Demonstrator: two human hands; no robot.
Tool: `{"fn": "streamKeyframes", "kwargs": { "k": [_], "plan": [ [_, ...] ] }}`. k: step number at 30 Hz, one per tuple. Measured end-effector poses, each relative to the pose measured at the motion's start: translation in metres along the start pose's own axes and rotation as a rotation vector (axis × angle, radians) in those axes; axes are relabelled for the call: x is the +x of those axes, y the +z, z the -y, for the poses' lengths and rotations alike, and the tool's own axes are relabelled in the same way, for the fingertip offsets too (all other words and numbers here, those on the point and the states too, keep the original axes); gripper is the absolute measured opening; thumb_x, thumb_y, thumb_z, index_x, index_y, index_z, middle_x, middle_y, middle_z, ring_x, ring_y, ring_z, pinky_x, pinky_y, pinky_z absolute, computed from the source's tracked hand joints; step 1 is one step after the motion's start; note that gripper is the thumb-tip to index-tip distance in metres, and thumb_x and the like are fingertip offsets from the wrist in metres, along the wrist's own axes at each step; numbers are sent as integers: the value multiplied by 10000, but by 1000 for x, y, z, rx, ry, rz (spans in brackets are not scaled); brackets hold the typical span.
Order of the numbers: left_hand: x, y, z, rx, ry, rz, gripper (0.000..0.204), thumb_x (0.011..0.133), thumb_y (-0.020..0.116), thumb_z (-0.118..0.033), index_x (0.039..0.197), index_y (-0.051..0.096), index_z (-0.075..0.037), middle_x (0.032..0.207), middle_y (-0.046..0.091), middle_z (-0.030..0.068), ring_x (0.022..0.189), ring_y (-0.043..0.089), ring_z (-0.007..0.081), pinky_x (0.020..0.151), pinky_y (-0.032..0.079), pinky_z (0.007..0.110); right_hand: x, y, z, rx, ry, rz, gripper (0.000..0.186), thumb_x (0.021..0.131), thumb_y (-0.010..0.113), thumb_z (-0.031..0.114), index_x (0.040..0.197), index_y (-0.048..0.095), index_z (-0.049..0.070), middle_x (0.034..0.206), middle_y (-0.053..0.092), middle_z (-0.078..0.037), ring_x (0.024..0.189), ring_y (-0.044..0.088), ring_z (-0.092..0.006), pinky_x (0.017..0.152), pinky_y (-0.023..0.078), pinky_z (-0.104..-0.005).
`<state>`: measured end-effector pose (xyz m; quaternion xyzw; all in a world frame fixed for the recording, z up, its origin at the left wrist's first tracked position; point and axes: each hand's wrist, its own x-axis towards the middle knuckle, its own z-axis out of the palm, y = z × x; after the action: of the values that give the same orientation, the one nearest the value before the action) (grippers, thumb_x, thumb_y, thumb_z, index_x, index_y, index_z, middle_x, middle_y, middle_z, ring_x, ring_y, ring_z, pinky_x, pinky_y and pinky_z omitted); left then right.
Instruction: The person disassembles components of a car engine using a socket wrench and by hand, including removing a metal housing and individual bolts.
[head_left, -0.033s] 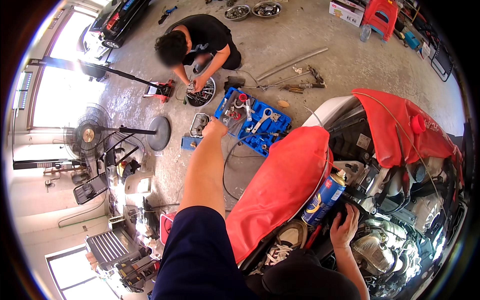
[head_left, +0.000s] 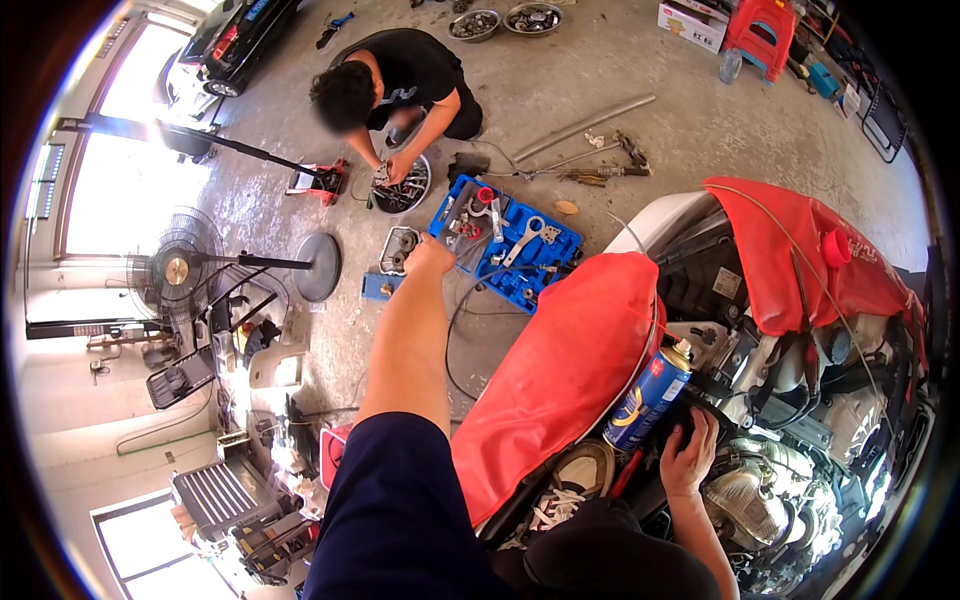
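My left arm stretches far out over the floor. My left hand (head_left: 430, 255) is at the near edge of an open blue tool case (head_left: 505, 245) holding wrenches and sockets, and its fingers are too small to read. My right hand (head_left: 688, 452) is low in the car's engine bay (head_left: 800, 420), fingers curled over a black part. A blue spray can (head_left: 650, 398) with a yellow band stands upright just left of that hand. A red fender cover (head_left: 560, 370) drapes the car's edge between my arms.
Another person (head_left: 400, 85) crouches on the concrete floor over a round metal part (head_left: 402, 190). A second red cover (head_left: 800, 265) lies across the far fender. A standing fan (head_left: 180, 268), a metal pipe (head_left: 585, 125), loose tools and a red stool (head_left: 762, 30) are around.
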<state>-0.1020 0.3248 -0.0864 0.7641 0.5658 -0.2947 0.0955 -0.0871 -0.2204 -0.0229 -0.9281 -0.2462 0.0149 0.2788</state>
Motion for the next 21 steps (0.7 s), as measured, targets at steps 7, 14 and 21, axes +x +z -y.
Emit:
{"fn": "streamKeyframes", "kwargs": {
  "k": [7, 14, 21],
  "plan": [
    [0, -3, 1, -3, -9, -7, 837, 819, 579, -253, 1541, 199, -65, 1370, 564, 162, 1241, 573, 288, 1003, 472, 404, -1, 1, -1, -1, -4, 4, 382, 831, 606, 46, 1200, 518, -2, 1146, 546, -236, 1049, 547, -425, 894, 460, -473],
    [5, -7, 10, -11, -26, -45, 927, 795, 616, -249, 1564, 122, -95, 1337, 592, 158, 1210, 595, 281, 984, 478, 404, 0, 0, 2, -7, -5, -2, 381, 831, 605, 43, 1199, 519, 2, 1148, 548, -230, 1050, 548, -423, 895, 460, -471],
    [5, -2, 11, -18, -36, -85, 895, 802, 594, -236, 1560, 142, -87, 1336, 590, 165, 1210, 595, 282, 989, 474, 409, 1, -1, 4, 5, -7, -8, 385, 830, 605, 39, 1203, 517, 9, 1150, 549, -223, 1044, 550, -423, 891, 462, -470]
  ]
}}
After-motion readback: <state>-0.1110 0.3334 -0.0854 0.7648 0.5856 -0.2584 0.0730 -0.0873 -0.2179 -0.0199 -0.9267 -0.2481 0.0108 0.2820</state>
